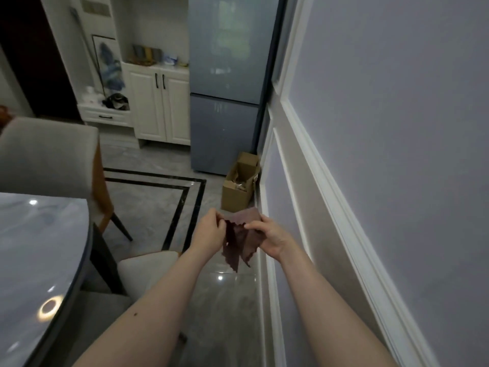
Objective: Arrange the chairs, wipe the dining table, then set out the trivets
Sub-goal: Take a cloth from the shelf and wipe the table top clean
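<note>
Table (39,247) left, chair (47,154) behind it; fridge (225,102) ahead, box (239,186) beside wall (383,128).

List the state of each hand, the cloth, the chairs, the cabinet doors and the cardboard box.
Left hand: pinching the cloth's top edge.
Right hand: gripping the cloth.
Cloth: crumpled, hanging between both hands.
Near chair: tucked under the table.
Far chair: at the table.
Cabinet doors: closed.
Cardboard box: open.

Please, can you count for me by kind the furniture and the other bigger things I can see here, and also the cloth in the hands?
Chairs: 2, one grey chair at the table's far side, one pale chair tucked near it
Dining table: 1
Refrigerator: 1
Cardboard box: 1
White cabinet: 1
Brown cloth: 1, held by left hand and right hand
Total: 7
</note>
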### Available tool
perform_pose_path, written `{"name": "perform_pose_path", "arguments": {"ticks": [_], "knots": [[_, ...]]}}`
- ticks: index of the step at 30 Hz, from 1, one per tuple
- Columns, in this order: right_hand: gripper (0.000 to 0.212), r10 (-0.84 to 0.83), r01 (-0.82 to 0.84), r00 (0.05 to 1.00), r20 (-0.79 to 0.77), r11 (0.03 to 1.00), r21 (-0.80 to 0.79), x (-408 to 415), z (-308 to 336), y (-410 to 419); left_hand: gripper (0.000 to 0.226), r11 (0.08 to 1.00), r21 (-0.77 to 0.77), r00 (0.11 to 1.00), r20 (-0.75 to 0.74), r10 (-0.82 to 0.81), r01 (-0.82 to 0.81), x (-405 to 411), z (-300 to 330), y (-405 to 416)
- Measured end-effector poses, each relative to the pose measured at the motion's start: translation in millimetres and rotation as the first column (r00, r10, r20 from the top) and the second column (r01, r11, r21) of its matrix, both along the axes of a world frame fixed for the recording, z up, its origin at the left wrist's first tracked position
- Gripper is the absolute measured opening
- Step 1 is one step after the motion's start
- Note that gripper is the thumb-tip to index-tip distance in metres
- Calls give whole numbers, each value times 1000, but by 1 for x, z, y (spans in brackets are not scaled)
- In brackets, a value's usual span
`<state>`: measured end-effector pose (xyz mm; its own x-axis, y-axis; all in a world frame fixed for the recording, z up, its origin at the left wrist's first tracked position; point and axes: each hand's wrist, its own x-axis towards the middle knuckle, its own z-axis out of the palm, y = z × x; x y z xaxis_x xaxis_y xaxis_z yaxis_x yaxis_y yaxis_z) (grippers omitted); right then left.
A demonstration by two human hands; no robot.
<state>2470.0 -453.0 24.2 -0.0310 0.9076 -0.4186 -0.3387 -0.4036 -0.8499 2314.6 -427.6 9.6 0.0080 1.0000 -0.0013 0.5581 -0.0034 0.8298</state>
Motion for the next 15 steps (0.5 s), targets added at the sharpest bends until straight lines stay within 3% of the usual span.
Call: {"name": "perform_pose_path", "arguments": {"ticks": [3, 6, 12, 15], "knots": [[58, 103, -104, 992, 71, 995, 5, -1, 0, 29, 5, 996, 40, 995, 70, 75, -77, -6, 14, 23], [59, 87, -84, 963, 255, 996, -19, -10, -4, 48, 6, 986, 90, 987, 93, 133, -141, -10, 20, 36], [19, 50, -27, 857, 513, 998, -53, -19, -6, 79, 10, 981, 130, 982, 143, 123, -142, -26, 12, 72], [13, 42, 5, 829, 557, 997, -82, -27, -3, 94, 9, 980, 134, 980, 154, 123, -144, -31, 4, 86]]}}
